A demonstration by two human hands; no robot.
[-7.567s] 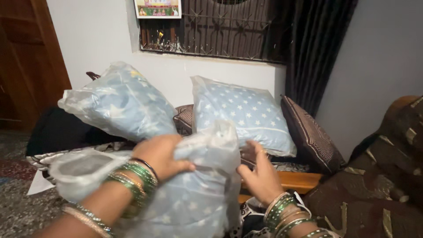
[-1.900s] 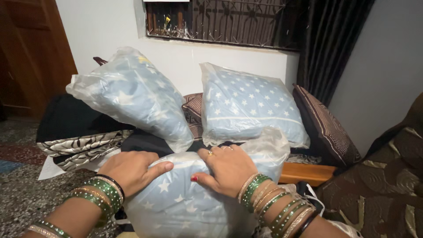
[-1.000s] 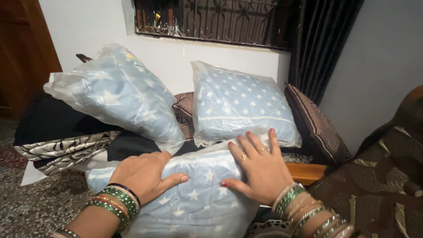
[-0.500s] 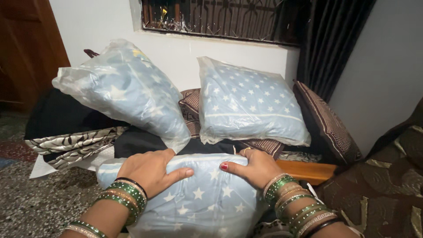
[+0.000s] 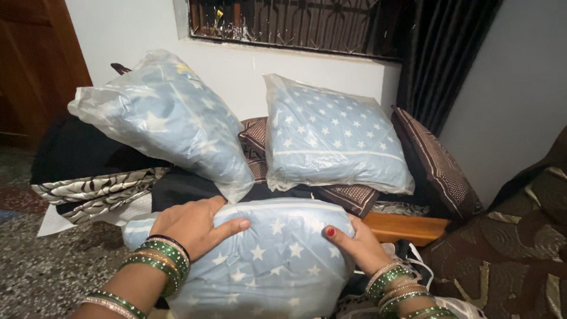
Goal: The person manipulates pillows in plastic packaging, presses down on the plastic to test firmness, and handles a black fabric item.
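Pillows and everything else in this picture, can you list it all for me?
Wrapped pillows: 3, light blue with white stars, in clear plastic; near pillow under the hands, left pillow leaning on the pile, middle pillow upright by the wall.
Brown cushions: 2, dark brown with small dots; flat cushion under the middle pillow, right cushion leaning by the curtain.
Striped cloth: 1, cream and dark, folded at left.
Curtain: 1, dark, right of the window.
Window grille: 1, dark metal, top.
Wooden edge: 1, orange-brown, beside the near pillow.
Left hand: flat on the near pillow, green bangles.
Right hand: gripping the pillow's right side, green bangles.
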